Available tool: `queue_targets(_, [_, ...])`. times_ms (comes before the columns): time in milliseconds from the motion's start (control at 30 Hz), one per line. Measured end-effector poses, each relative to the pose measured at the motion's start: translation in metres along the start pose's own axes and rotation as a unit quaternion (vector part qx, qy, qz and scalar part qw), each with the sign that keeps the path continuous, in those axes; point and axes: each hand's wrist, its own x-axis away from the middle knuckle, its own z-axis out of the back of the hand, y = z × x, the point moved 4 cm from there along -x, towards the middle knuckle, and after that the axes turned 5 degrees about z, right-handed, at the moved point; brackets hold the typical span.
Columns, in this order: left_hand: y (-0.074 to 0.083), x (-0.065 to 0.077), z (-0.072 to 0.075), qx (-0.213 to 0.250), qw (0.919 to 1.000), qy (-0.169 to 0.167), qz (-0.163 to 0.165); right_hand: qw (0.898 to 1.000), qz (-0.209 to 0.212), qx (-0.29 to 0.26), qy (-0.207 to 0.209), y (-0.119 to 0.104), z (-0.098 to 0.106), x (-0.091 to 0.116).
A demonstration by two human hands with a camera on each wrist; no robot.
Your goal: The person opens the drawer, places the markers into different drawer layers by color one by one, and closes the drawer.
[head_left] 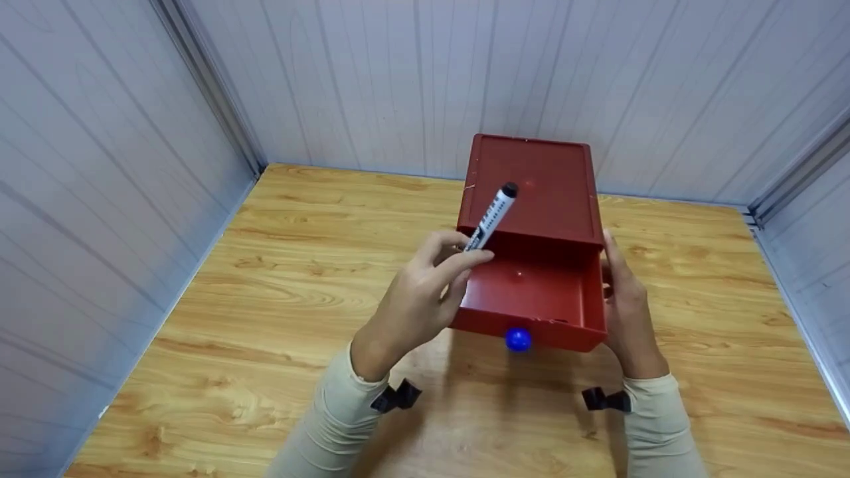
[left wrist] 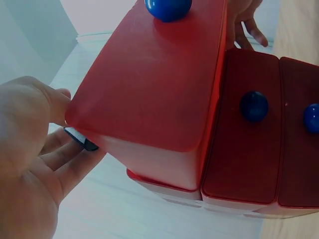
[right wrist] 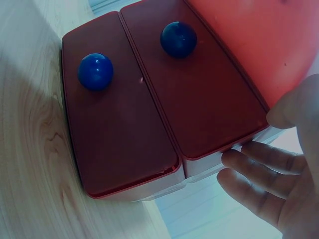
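My left hand [head_left: 422, 295] pinches a white marker [head_left: 490, 222] with a black cap, tilted up over the left side of a pulled-out red drawer [head_left: 524, 289]. In the left wrist view, only the marker's dark lower end [left wrist: 89, 146] shows beside the fingers. The drawer is the top one of a red drawer cabinet [head_left: 531, 189] and bears a blue ball knob [head_left: 518, 339]. At the cabinet's right side is my right hand [head_left: 627, 309]; in the right wrist view its fingers [right wrist: 259, 191] touch the side wall, with the thumb by the drawer edge.
Below the open drawer, two lower drawers [right wrist: 199, 107] with blue knobs [right wrist: 95, 71] are closed. The cabinet stands on a wood-grain table [head_left: 299, 265], close to the pale back wall [head_left: 372, 86]. Light side walls [head_left: 80, 219] flank the table.
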Motion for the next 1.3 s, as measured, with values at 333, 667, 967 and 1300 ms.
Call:
queue_targets(333, [0.003, -0.002, -0.005, -0.009, 0.9993, -0.035, 0.004, 1.0, -0.005, 0.003, 0.0, 0.005, -0.001, 0.002])
queue_targets(667, [0.003, -0.003, -0.013, -0.016, 0.9958, -0.09, 0.008, 1.0, -0.02, 0.009, -0.014, 0.003, -0.001, 0.002])
queue_targets(967, [0.002, -0.008, -0.016, 0.0, 0.9906, -0.137, 0.009, 1.0, -0.026, 0.003, -0.011, 0.001, 0.0, 0.002])
queue_targets(1300, [0.004, -0.012, -0.015, -0.005, 0.9873, -0.159, 0.006, 0.999, -0.03, 0.0, -0.013, 0.001, 0.0, 0.001])
